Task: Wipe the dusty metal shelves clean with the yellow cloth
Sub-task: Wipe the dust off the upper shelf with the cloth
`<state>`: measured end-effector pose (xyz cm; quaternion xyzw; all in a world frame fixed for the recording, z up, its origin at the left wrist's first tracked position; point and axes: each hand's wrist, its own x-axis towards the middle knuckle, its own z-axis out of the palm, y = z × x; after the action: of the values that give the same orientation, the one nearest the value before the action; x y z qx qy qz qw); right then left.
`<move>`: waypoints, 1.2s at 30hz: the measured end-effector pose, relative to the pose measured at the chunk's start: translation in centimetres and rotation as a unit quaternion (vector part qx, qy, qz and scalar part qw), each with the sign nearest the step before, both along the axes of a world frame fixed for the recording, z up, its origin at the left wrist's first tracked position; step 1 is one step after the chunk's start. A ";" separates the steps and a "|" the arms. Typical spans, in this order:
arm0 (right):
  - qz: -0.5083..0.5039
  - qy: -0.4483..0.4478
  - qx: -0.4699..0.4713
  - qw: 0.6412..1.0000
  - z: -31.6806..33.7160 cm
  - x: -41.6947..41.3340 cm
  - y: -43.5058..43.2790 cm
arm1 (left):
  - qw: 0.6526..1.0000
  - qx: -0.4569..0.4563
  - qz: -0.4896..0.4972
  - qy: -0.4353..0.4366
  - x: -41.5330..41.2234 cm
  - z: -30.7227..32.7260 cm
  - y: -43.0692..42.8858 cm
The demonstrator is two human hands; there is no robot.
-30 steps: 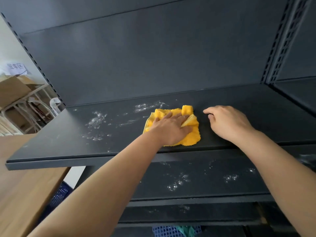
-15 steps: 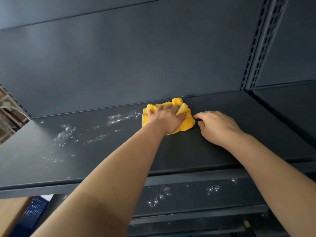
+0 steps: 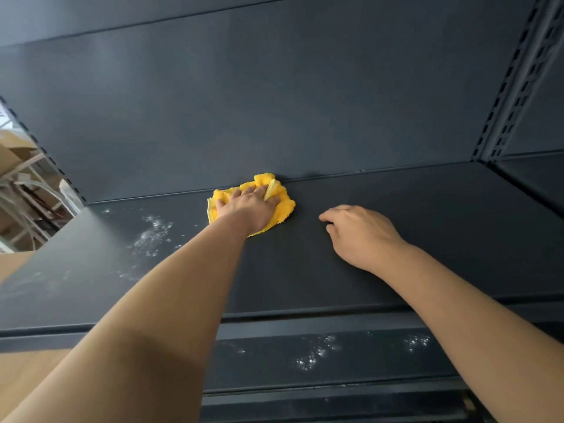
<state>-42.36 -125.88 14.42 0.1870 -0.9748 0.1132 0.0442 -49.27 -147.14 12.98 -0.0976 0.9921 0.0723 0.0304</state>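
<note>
Cloth: yellow cloth [image 3: 285,209], crumpled, lying on the shelf [image 3: 442,227] at its rear edge, its far end touching the back panel [image 3: 274,111].
Left hand: left hand [image 3: 247,209] palm down on the cloth, fingers [image 3: 233,195] spread and nearly straight, pressing it onto the shelf; one fold of cloth stands up between two fingers on the hand's right side.
Right hand: right hand [image 3: 363,236] resting on bare shelf, right of the cloth and apart from it; fingers loosely curled under, holding nothing.
Shelf: dark metal, seen from above and in front; both forearms reach over its front lip.
Dust: white specks [image 3: 152,233] scattered on the shelf left of the cloth, with fainter smears nearer the left front corner; the surface around the right hand looks dark and even.
Lower shelf: second dark shelf [image 3: 351,370] below the front lip, carrying white specks in several small patches.
Post: slotted upright [image 3: 515,87] at the right, where the back panel ends.
Left margin: a brown wooden surface [image 3: 13,264] and, farther off, cartons and white frames [image 3: 27,190], indistinct.
</note>
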 end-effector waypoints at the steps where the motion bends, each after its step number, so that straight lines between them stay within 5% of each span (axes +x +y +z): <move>1: 0.003 -0.001 0.000 1.000 0.1 0.1 -1.2 | 1.000 -0.001 0.002 -0.001 0.3 0.0 -1.3; 19: 0.016 0.011 -0.003 1.000 -0.5 3.0 -19.8 | 0.999 -0.002 0.051 -0.002 4.2 0.0 -22.2; 27: -0.040 0.011 0.001 0.999 -0.9 4.1 -19.4 | 0.996 0.000 0.095 -0.004 6.2 -0.1 -27.0; 36: -0.068 0.008 -0.010 0.998 -0.5 5.5 -14.5 | 0.994 -0.020 0.104 -0.015 9.0 0.5 -22.5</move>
<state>-36.84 -140.42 13.93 0.1204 -0.9838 0.1178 0.0616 -40.28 -169.62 13.43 -0.2024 0.9771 0.0542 0.0360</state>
